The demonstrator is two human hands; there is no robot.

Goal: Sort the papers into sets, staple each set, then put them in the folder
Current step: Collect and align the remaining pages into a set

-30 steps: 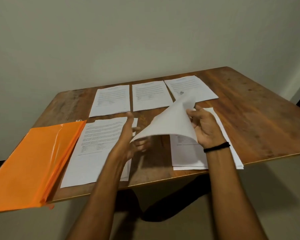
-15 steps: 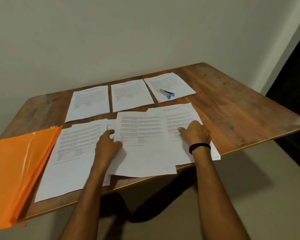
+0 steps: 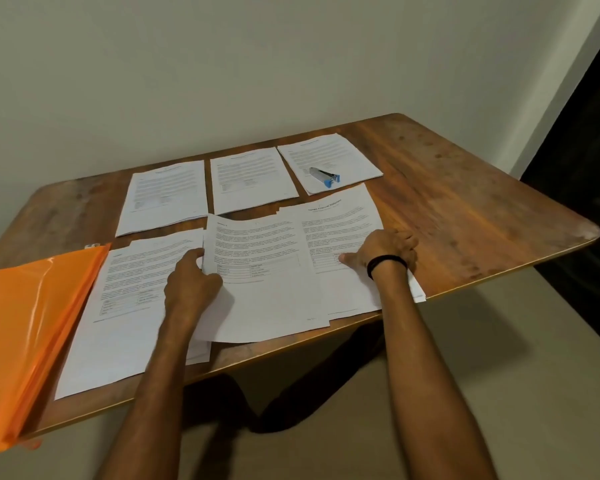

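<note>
Three paper sets lie in a row at the back: the left set [image 3: 165, 197], the middle set [image 3: 252, 178] and the right set [image 3: 329, 157]. A silver and blue stapler [image 3: 324, 176] rests on the right set. An orange folder [image 3: 25, 327] hangs over the table's left front corner. Beside it lies a near-left stack [image 3: 118, 306]. A single middle sheet [image 3: 267, 271] overlaps the near-right stack [image 3: 340, 220]. My left hand [image 3: 191, 282] grips the middle sheet's left edge. My right hand [image 3: 381, 251], with a black wristband, presses down on the near-right stack.
The wooden table [image 3: 465, 209] stands against a plain wall, with bare wood on its right side. The near papers reach its front edge. A dark opening [image 3: 589, 168] lies to the right, and the floor [image 3: 499, 393] shows below the table.
The sheet that both hands held up one second ago now lies flat between the two near stacks. The stapler has come into sight. My view has shifted right.
</note>
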